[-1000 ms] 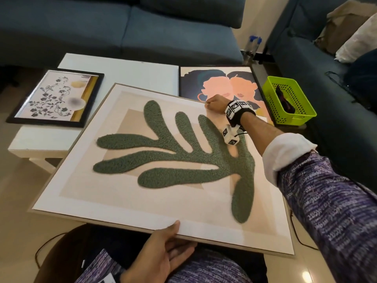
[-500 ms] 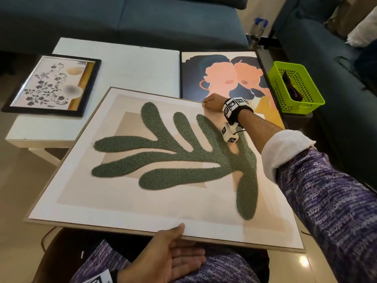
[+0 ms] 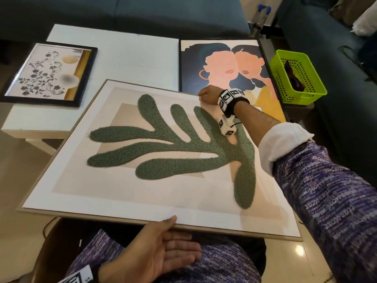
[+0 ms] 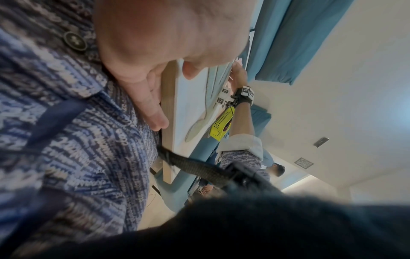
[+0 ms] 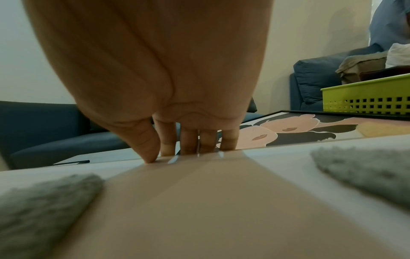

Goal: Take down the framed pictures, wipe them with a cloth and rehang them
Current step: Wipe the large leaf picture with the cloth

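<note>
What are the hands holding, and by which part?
Both hold the large wood-framed picture of a green tufted leaf: right hand grips its far edge, left hand pinches its near edge.

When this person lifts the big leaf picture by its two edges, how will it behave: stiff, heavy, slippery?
Probably stiff: the leaf picture spans flat between the right hand on its far edge and the left hand on its near edge. Its width suggests tipping if one hand lets go. The face reflects the fingers, perhaps slippery.
</note>
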A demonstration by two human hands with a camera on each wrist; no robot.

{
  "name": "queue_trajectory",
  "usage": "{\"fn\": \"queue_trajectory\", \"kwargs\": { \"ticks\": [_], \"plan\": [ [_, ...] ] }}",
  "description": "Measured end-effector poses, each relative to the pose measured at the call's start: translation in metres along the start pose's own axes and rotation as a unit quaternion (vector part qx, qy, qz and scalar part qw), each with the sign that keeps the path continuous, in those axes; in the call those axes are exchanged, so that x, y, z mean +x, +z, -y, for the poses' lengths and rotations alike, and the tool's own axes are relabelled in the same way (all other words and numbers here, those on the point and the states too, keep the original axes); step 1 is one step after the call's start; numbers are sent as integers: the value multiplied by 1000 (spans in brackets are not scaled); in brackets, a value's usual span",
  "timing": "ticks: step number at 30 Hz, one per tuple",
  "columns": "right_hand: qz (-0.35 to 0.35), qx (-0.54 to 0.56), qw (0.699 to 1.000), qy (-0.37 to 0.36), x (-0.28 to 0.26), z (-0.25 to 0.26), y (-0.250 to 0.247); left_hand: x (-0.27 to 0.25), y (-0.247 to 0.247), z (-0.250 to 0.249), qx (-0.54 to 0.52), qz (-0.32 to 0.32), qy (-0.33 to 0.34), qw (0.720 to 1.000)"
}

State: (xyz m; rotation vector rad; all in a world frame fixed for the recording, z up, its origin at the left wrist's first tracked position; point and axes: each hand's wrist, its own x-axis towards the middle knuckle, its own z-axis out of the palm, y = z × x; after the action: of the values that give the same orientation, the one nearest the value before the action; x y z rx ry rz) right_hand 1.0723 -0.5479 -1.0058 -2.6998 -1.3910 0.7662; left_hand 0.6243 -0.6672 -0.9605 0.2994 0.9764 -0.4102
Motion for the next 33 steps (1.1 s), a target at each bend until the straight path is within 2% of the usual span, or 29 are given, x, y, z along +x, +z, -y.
{"fn": "queue_trajectory", "kwargs": {
  "ticks": [7,11,13,16,18,20,22,23,24,28,31,32,33],
  "plan": [
    [-67,21,997,-13,-13,-7,0,-20,2,-16,78,24,16,996],
    [-66,19,997,-34,-25,-12,3,-25,14,-20,158,29,45,986],
    [-63,20,997,-40,-29,-14,7,-24,20,-25,189,20,78,979],
    [-63,19,997,-34,-35,-14,10,-16,26,-38,234,-39,193,952],
    [-62,16,997,-31,-37,-14,10,-10,28,-49,312,-78,283,904],
    [-60,13,998,-30,-40,-12,8,-4,23,-64,436,-129,364,813],
    [-58,9,998,-30,-43,-11,7,-1,13,-84,505,-181,431,725],
    [-54,8,998,-30,-45,-10,7,-1,7,-96,522,-212,450,693],
    [-50,6,998,-28,-47,-10,5,-3,2,-109,529,-240,457,673],
    [-24,-5,1000,-19,-56,-10,1,-19,-27,-160,548,-327,450,625],
    [9,-20,999,-42,-67,1,-4,-27,-52,-190,574,-379,445,574],
    [21,-22,998,-54,-72,6,-5,-30,-56,-197,586,-388,426,570],
    [30,-24,997,-69,-76,12,-5,-33,-61,-202,591,-397,400,577]
  ]
}}
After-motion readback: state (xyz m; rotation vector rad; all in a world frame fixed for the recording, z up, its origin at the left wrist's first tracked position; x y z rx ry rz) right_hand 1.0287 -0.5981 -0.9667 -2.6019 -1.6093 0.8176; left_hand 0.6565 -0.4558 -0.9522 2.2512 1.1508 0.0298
